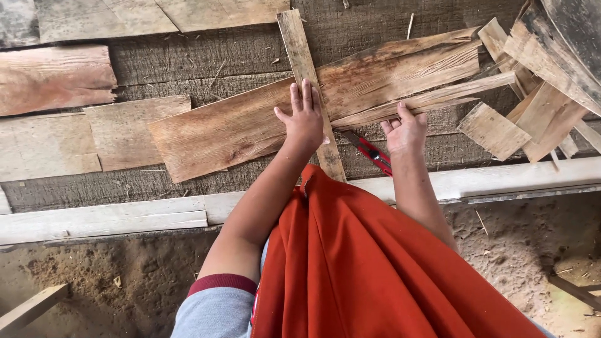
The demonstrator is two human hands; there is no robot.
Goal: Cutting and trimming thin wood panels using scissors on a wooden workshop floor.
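Observation:
My left hand point(304, 119) lies flat, fingers spread, on a narrow upright wooden strip point(299, 50) that crosses a wide reddish-brown board point(219, 131). My right hand point(405, 130) grips the near end of a long thin wood sliver point(451, 94) lying slanted on the same board. Between my hands, on the dark workbench point(175, 69), rests a red utility knife point(370, 152), just left of my right wrist. An orange cloth point(369, 269) covers my lap and hides the near bench edge below my arms.
Pale planks point(100, 219) form the bench's front rail. A pile of offcut wood pieces point(532, 100) sits at the right. More boards point(53, 78) lie at the left and top. Sandy dirt ground point(125, 275) lies below, with a wood stick point(31, 307) at lower left.

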